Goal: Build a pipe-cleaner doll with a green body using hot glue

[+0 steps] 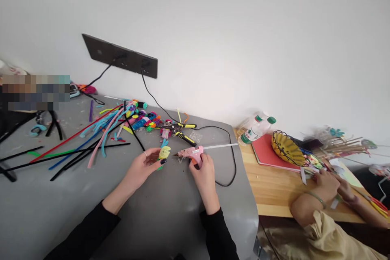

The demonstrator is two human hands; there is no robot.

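My left hand [146, 168] pinches a small coiled pipe-cleaner piece [164, 152], yellow in the middle with blue at the top and green below. Close to its right, my right hand [203, 174] grips a pink hot glue gun [191, 152] by its handle. The gun's nozzle points left toward the piece, with a small gap between them. A white glue stick [219, 145] sticks out of the gun's back. Behind the hands lie yellow-and-black pliers [178, 131] and several finished-looking, many-coloured pipe-cleaner pieces [149, 121].
Loose pipe cleaners [91, 138] spread over the left of the grey table [170, 215]. A black cord [234, 158] loops at the right. On the adjoining wooden table [268, 195] stand plastic bottles [252, 132], a red folder [262, 150] and a yellow basket [288, 148]; another person's hands [330, 185] work there.
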